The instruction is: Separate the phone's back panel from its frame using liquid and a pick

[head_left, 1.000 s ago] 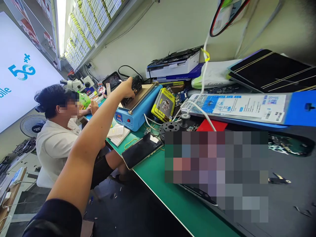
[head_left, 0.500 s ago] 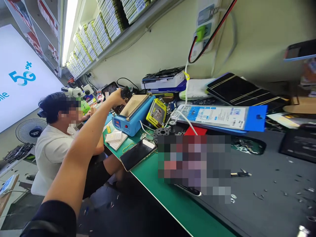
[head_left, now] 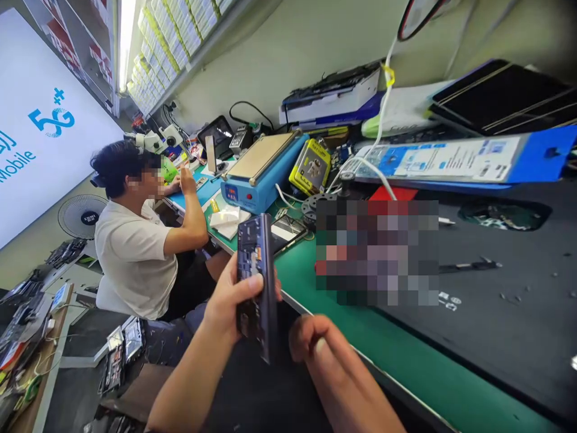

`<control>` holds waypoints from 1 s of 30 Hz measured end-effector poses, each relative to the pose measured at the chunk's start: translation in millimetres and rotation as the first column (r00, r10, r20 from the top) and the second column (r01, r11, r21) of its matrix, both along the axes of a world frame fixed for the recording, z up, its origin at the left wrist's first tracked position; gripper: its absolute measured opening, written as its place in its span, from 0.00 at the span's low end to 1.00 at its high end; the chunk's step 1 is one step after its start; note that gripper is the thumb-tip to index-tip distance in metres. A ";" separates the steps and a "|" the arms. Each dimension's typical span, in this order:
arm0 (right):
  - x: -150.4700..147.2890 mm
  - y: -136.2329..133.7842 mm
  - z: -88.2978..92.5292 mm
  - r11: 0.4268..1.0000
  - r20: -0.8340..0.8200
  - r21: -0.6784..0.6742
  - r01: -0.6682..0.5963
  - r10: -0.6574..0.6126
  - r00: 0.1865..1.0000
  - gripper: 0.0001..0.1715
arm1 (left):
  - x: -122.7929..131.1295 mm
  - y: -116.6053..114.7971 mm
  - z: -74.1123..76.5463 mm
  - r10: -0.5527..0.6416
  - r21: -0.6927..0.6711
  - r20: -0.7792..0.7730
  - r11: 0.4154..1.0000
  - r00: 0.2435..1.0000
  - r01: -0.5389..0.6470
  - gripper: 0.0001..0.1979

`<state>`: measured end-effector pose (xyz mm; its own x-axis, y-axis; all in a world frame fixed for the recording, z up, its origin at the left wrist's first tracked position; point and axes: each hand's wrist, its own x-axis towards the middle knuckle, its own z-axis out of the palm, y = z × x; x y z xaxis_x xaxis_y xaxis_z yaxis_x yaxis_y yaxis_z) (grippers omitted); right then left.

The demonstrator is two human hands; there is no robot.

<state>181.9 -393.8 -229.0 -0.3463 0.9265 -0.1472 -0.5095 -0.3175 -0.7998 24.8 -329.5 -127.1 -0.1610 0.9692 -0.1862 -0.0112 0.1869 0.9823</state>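
My left hand (head_left: 232,300) is wrapped round an opened phone (head_left: 256,282) with its back cover off, held upright in front of my lap near the bench edge. The phone's dark inner boards face the camera. My right hand (head_left: 315,346) hovers just right of the phone's lower end, fingers curled in, with nothing visible in them. Farther back on the green mat (head_left: 342,337) stands the blue heating plate machine (head_left: 259,174), its flat top bare.
A co-worker in a white shirt (head_left: 135,252) sits at the left by a microscope (head_left: 155,139). A dark phone (head_left: 288,231) lies on the mat. A yellow box (head_left: 311,165), a long blue package (head_left: 451,159), cables and small parts crowd the black mat (head_left: 496,313).
My left arm has pulled back from the heating plate, bringing the opened phone down close to me. My right hand has come into view beside it.
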 end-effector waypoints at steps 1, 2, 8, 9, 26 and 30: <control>-2.1 4.8 8.3 1.000 -0.027 -0.015 0.004 -0.004 1.000 0.41 | 6.2 -11.4 -7.5 -0.005 -0.021 0.056 1.000 0.998 0.006 0.34; -4.0 8.8 16.3 0.999 -0.052 -0.033 -0.003 0.001 0.999 0.40 | 10.4 -19.3 -12.5 -0.010 -0.035 0.105 0.999 0.994 0.014 0.33; -5.5 6.4 35.2 0.995 -0.132 -0.080 -0.056 0.045 0.990 0.41 | 12.1 -31.7 -15.9 -0.069 0.004 0.250 0.998 0.966 0.070 0.36; -4.3 4.1 35.1 0.996 -0.145 -0.074 -0.054 0.043 0.989 0.40 | 11.9 -32.1 -16.2 -0.087 0.015 0.256 0.996 0.963 0.086 0.37; -3.9 -4.4 30.5 0.998 -0.183 0.059 -0.036 0.046 0.982 0.33 | 5.9 -37.4 -33.8 -0.315 0.272 0.359 0.936 0.879 0.224 0.30; -5.0 -3.7 33.5 0.999 -0.169 0.036 -0.025 0.030 0.985 0.35 | 7.0 -35.3 -34.4 -0.335 0.295 0.368 0.927 0.867 0.232 0.29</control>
<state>176.8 -397.4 -195.5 -0.3890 0.9197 -0.0532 -0.6296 -0.3076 -0.7134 31.8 -364.8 -161.5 0.1674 0.9839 0.0624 -0.3985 0.0096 0.9171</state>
